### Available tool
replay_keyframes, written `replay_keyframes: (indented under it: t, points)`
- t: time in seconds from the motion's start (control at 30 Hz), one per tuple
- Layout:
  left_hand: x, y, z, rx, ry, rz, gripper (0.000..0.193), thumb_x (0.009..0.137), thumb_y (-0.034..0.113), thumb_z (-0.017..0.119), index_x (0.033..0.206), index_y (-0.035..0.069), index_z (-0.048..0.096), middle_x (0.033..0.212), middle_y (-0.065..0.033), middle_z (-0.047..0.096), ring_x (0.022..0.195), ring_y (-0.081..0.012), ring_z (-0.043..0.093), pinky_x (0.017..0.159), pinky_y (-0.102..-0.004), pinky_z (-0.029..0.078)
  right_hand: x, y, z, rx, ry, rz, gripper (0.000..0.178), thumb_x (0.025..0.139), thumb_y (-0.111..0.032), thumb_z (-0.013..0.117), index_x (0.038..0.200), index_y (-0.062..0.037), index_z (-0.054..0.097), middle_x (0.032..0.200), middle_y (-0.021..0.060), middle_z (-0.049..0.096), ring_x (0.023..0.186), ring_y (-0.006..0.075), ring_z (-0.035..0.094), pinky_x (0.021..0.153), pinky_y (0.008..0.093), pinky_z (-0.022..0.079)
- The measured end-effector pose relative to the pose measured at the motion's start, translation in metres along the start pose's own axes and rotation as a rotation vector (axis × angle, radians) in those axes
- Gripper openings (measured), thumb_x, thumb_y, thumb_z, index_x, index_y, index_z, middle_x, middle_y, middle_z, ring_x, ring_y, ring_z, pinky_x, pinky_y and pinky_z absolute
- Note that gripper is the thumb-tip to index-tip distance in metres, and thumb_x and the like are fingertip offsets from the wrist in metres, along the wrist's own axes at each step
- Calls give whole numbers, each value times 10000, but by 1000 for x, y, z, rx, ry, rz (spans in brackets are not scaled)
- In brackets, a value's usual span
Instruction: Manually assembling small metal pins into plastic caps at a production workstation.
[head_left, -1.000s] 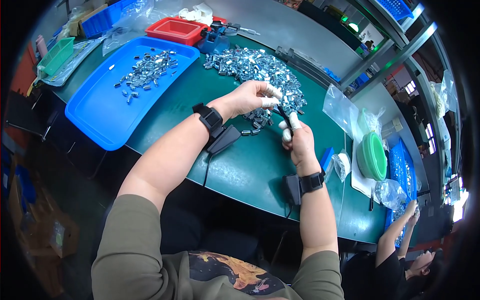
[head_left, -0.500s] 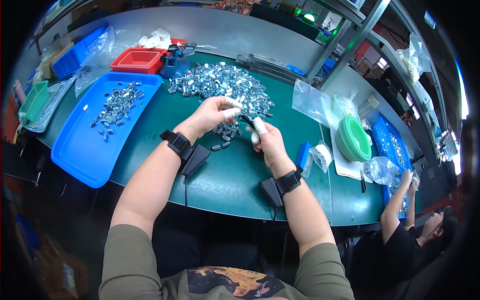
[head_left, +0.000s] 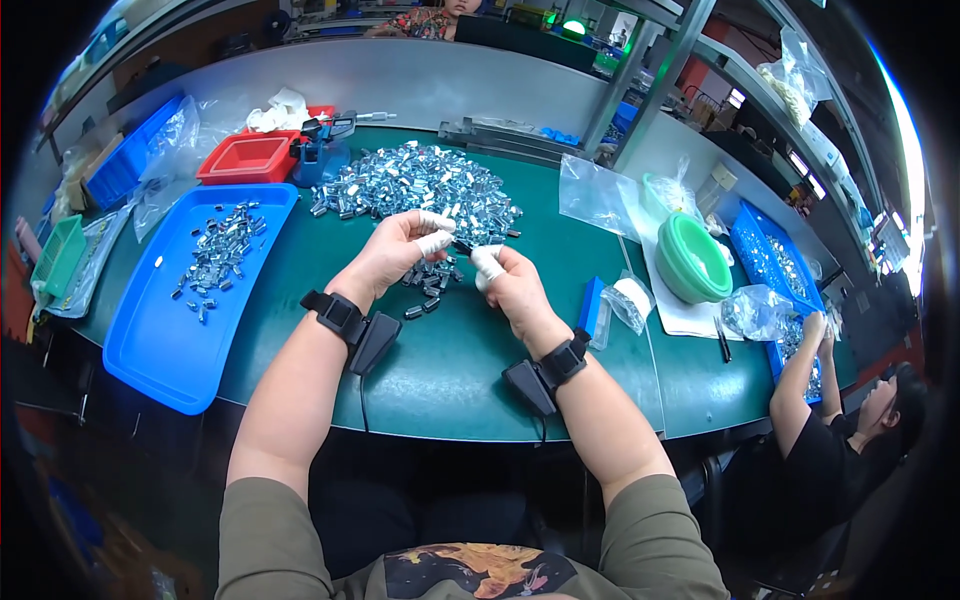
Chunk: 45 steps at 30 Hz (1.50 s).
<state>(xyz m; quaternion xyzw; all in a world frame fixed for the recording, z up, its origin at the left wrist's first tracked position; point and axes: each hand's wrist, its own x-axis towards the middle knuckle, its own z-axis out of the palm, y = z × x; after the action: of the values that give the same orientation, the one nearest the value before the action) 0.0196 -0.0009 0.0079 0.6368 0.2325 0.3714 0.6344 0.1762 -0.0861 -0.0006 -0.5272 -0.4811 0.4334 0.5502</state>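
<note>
My left hand [head_left: 392, 252], with white covers on its fingertips, is pinched closed near the front of a heap of small shiny metal cylinders [head_left: 420, 180]. What lies between its fingers is too small to make out. Close beside it, my right hand [head_left: 515, 283], also with covered fingertips, pinches a small dark thin piece [head_left: 462, 247] that reaches toward the left fingertips. A few loose cylinders [head_left: 422, 308] lie on the green table just below the hands. To the left, a blue tray [head_left: 165, 355] holds a smaller group of similar cylinders.
Behind the blue tray stand a red bin [head_left: 248, 158] and a micrometer [head_left: 345, 122] on a blue stand. At right are a clear bag [head_left: 597, 195], a blue box [head_left: 590, 305], green bowls [head_left: 693, 258] and a pen [head_left: 722, 340]. A co-worker [head_left: 830, 430] handles parts at far right.
The view has shifted a little, so table and tray appear displaced. Both hands stay close together, the right one nearer the left, with the dark piece still between them.
</note>
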Motion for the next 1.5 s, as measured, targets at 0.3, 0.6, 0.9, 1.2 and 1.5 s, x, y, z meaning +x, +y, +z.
replay_keyframes:
  t: [0.3,0.6,0.9,1.2,1.5]
  points:
    - [3,-8,-1,14,4,23,129,798,101,601,901,24,581,798,-22,591,663,-78,546,604,-211,452,4,3,-16,87,-180,190,146,843,-190,551,834,-45,570,622,-53,468,491,28,354,434,186,279]
    - [3,-8,7,-1,80,-45,197,853,223,538,876,30,568,709,-19,574,576,-76,526,550,-191,431,5,17,-3,-55,53,-179,124,831,-160,571,860,-39,574,705,-21,529,608,23,409,530,173,334]
    - [1,-8,16,93,151,-198,368,883,391,439,773,60,556,614,0,531,462,-58,448,442,-176,360,7,16,-7,-317,102,-350,157,781,-147,601,877,-23,593,777,115,616,683,196,581,606,302,445]
    - [2,-11,22,141,179,-251,340,893,355,434,732,74,537,560,39,438,444,-29,330,405,-169,259,7,18,-8,-362,103,-383,195,795,-222,557,797,-33,606,728,149,595,660,298,566,587,370,434]
    - [1,-16,18,75,107,-177,305,902,325,428,735,84,512,571,55,411,482,-30,329,445,-175,265,2,10,-12,-492,66,-313,252,823,-246,536,759,-9,590,618,75,557,572,173,506,541,324,394]
